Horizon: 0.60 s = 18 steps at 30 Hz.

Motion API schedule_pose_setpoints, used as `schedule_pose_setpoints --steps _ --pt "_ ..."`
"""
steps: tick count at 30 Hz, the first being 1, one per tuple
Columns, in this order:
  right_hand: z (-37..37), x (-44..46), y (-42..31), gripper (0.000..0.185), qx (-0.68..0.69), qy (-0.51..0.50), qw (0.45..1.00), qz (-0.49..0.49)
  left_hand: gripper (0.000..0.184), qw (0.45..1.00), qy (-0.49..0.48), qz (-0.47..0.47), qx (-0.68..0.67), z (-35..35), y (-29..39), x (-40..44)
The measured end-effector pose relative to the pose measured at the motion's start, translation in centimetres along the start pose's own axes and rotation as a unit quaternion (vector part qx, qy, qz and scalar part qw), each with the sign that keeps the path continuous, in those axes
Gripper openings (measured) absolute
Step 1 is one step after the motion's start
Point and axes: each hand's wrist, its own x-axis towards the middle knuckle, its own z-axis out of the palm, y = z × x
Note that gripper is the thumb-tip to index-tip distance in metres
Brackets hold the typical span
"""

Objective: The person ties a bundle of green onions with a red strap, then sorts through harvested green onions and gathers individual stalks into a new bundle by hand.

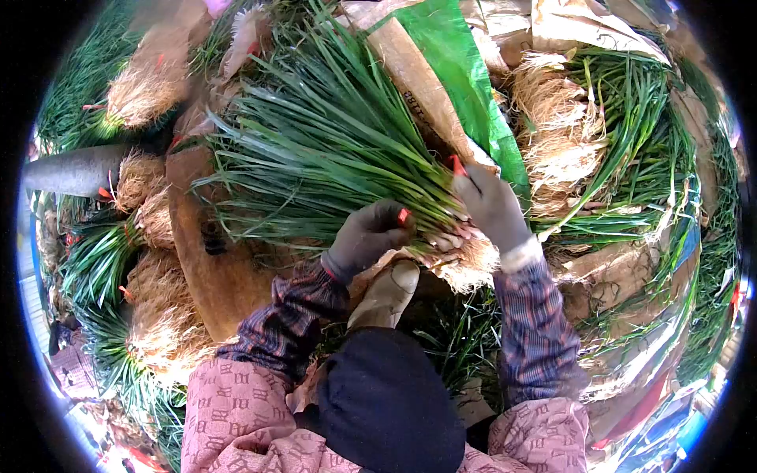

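A large bundle of long green stalks [339,134] lies across the middle, its leaves fanning to the upper left and its pale roots [469,264] at the lower right. My left hand [369,236], in a grey glove, is closed at the near side of the stalks, with a red tie [404,216] at its fingertips. On the far side my right hand [490,203], also gloved, is closed near the root end, a red strip [457,165] at its fingers. The part of the tie beneath the stalks is hidden.
Tied bundles with fibrous roots [169,315] are at the left, beside brown sacking [209,260]. More rooted bundles [560,134] lie at the right. Behind the stalks is a green sheet [465,79]. A pale boot [386,293] shows below my hands.
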Motion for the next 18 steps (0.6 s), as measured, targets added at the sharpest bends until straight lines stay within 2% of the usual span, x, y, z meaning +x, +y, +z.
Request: schedule_pose_setpoints --steps 1,4,6,9,13,17,18 --pt "0.2 1.7 0.0 0.026 -0.051 0.01 0.998 -0.024 0.019 1.0 0.015 0.006 0.0 1.2 1.5 -0.7" --pt "1.9 6.2 -0.4 0.023 -0.216 0.001 0.976 -0.02 0.016 0.991 0.018 0.063 0.121 2.9 5.5 -1.4" --pt "2.0 5.9 -1.0 0.022 -0.219 0.0 0.975 -0.028 0.014 0.967 0.019 0.087 0.24 2.9 8.2 -0.1" --pt "2.0 3.3 -0.3 0.027 -0.172 0.011 0.983 -0.063 0.012 0.88 0.002 0.111 0.462 1.9 10.1 3.8" --pt "2.0 1.5 -1.0 0.037 -0.121 -0.033 0.985 -0.118 0.01 0.817 -0.057 0.186 0.543 2.2 9.7 6.6" --pt "2.7 1.7 -0.6 0.042 -0.133 -0.084 0.981 -0.117 0.012 0.777 -0.047 0.144 0.611 3.1 10.3 6.8" --pt "3.1 1.7 -0.6 0.037 -0.128 -0.064 0.985 -0.099 0.012 0.771 -0.039 0.162 0.615 3.0 9.9 6.9"
